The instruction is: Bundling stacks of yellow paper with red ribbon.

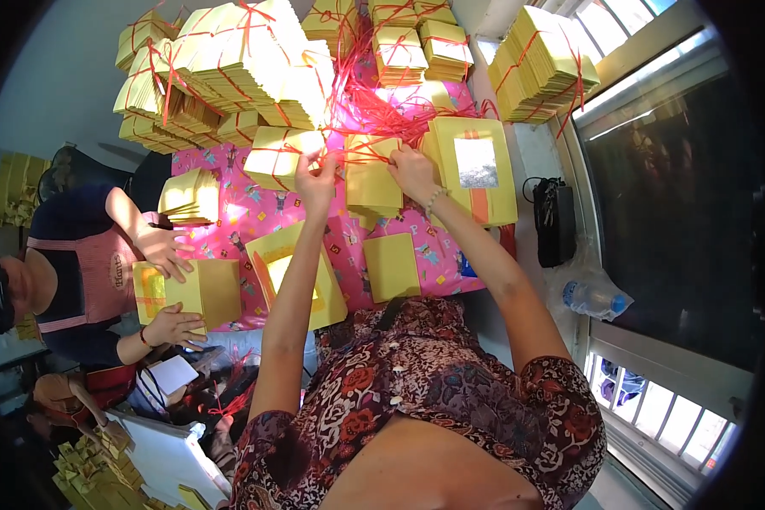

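Note:
A stack of yellow paper [374,189] stands on the pink patterned tablecloth between my hands, with red string [372,150] across its top. At the stack's upper left, my left hand [315,177] pinches the string between thumb and fingers. My right hand [414,173], a bead bracelet at its wrist, is closed on the string at the upper right edge. A tied yellow bundle [272,155] lies just left of my left hand. Beside my right hand rests a larger yellow stack [495,183] with a pale picture on top.
Tied yellow bundles [229,59] are piled at the far left, near loose red strings [399,115]. At left, a co-worker's hands [166,251] rest about another stack [217,293]. A black bag [555,223] and plastic bottle [593,299] are by the window.

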The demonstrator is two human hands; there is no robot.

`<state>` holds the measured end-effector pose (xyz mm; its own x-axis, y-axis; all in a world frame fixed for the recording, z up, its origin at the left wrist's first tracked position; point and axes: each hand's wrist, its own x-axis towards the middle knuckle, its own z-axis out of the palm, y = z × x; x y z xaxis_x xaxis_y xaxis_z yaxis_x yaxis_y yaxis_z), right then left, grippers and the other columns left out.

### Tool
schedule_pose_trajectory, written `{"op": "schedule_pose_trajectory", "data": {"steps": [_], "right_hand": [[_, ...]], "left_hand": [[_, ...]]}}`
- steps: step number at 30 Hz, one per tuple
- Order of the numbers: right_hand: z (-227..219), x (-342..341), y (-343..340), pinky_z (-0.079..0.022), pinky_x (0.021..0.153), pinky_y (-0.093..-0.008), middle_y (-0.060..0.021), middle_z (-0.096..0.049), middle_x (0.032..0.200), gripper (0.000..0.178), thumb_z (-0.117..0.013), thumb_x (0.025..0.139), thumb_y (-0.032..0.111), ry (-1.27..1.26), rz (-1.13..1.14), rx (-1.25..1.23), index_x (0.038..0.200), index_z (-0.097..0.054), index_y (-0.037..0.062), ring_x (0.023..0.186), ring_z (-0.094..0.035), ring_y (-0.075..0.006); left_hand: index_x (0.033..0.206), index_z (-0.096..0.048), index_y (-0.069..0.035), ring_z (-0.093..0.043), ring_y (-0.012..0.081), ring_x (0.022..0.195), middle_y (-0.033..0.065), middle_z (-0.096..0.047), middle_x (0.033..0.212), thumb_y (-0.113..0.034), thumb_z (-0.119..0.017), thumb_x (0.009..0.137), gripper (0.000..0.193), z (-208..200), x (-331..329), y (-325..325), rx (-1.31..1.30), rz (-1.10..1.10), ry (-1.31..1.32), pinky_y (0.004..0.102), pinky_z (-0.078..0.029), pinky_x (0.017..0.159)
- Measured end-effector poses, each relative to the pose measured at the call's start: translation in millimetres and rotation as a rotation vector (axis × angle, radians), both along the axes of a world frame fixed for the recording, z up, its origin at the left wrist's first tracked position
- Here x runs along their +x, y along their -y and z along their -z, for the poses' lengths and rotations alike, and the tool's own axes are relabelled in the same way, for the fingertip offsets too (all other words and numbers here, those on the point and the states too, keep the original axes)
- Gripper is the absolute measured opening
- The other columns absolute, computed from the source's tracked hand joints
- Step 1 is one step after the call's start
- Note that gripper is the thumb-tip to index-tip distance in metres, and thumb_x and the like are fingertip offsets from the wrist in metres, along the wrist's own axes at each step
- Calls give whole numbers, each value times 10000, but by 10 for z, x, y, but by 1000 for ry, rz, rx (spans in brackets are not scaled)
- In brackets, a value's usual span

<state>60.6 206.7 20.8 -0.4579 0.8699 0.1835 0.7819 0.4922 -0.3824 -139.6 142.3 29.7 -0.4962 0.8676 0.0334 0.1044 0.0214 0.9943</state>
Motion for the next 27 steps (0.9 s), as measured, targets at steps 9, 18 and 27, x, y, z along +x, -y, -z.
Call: {"op": "schedule_pose_trajectory", "data": {"steps": [9,18,27], "right_hand": [[-327,256,-8,-467,610,-428,-147,-608,689,230,-633,818,266,-179,130,-158,816,-559,48,710,-614,-328],[-1531,502,-251,-454,465,-309,-89,-552,605,187,-605,879,187,-665,182,-157,829,-523,26,529,-621,-193],[-3001,888,-429,-484,555,-241,-52,-616,825,165,-544,929,206,-1124,25,145,973,-554,48,630,-626,-132]], "left_hand": [[1235,-423,-33,-462,303,1078,199,-418,1197,-117,-714,728,590,205,745,438,339,-9,-704,449,-381,916],[1043,-570,-93,-462,293,1044,95,-521,1032,-192,-704,704,378,237,731,439,101,232,-949,437,-361,909],[1033,-575,-90,-466,304,1023,100,-532,1028,-210,-685,722,351,341,711,433,70,206,-1022,442,-363,897]]}}
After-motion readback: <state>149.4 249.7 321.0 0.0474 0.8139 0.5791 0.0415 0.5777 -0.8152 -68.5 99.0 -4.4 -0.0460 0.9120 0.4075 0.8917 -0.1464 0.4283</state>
